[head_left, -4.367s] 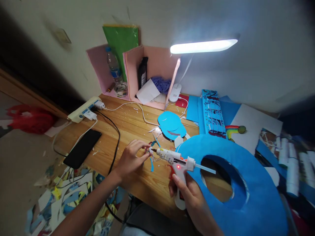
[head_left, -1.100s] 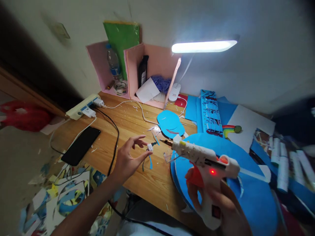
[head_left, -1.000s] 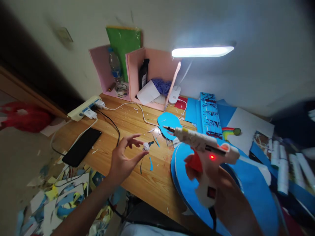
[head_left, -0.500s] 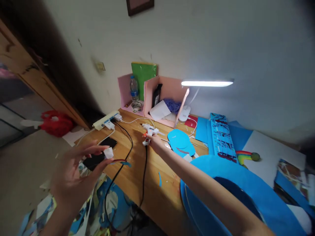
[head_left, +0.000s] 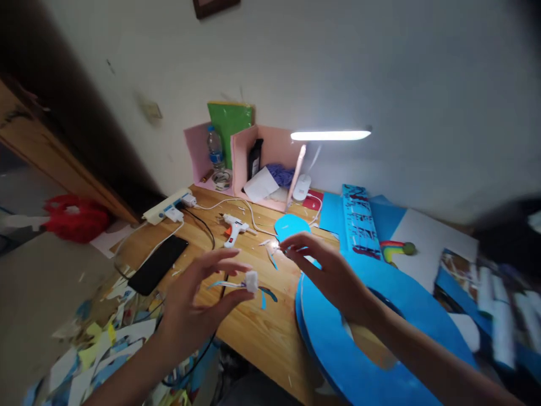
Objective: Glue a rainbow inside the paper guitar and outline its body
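Observation:
My left hand (head_left: 207, 293) pinches a small white block (head_left: 251, 281) between thumb and fingers, above the wooden table. Thin blue and white strips stick out beside the block. My right hand (head_left: 316, 262) is closed at the fingertips, over scraps near the round blue paper piece (head_left: 291, 224); what it pinches is too small to make out. A white glue gun (head_left: 233, 228) lies on the table beyond my hands, touched by neither. Below my right forearm lies a large blue ring (head_left: 329, 338).
A power strip (head_left: 167, 207) and a black phone (head_left: 158, 265) are at the left, with cables crossing the table (head_left: 253, 332). Pink dividers (head_left: 243, 160) stand at the back beside a lit lamp (head_left: 331, 136). Paper scraps (head_left: 97, 355) pile up at lower left.
My right hand has let go of the glue gun and moved right and nearer, to the scraps. My left hand has moved right with the white block. The view has shifted.

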The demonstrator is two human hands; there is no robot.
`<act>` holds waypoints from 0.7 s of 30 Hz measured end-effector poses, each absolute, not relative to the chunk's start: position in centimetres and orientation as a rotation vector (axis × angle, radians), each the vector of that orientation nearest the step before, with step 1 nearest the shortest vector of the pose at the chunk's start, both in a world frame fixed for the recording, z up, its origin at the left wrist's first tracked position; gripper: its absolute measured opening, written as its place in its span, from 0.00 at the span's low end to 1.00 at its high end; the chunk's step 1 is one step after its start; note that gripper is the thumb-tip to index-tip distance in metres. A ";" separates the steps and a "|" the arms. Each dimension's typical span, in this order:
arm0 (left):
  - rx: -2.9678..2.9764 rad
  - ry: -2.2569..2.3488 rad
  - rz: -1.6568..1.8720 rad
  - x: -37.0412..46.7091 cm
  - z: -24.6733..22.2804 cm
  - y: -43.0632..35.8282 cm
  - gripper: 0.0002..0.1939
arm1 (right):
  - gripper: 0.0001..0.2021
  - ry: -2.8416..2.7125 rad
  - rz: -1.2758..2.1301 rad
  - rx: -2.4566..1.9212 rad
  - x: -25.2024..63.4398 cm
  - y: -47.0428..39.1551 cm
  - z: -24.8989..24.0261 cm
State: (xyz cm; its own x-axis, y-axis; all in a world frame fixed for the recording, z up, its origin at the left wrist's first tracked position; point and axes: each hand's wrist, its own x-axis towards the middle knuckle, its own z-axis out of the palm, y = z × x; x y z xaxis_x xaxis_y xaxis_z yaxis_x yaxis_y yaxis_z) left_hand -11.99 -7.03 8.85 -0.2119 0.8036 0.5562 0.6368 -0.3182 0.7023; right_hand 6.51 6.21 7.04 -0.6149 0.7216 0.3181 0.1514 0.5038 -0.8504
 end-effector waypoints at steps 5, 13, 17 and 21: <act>1.970 1.459 1.429 -8.0 8.2 -5.1 0.28 | 0.15 -2.129 0.729 -0.738 12.6 2.0 9.1; 2.047 1.268 1.404 -5.8 8.6 -4.8 0.30 | 0.06 -2.040 0.682 -0.768 14.9 -0.8 7.2; 1.972 1.247 1.469 -5.3 8.6 -4.6 0.29 | 0.10 -2.402 0.906 -0.761 17.6 -3.2 4.8; 1.888 1.246 1.463 -4.0 8.2 -3.9 0.29 | 0.12 -1.975 1.247 -1.205 21.7 -6.3 2.0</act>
State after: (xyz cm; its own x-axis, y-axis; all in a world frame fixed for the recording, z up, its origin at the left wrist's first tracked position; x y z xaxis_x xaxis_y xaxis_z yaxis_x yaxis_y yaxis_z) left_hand -4.05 -3.88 8.18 0.0326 0.8512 0.5239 0.3814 -0.4951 0.7806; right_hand 21.67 -6.26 1.96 -0.4780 0.8775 -0.0383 0.4118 0.1854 -0.8922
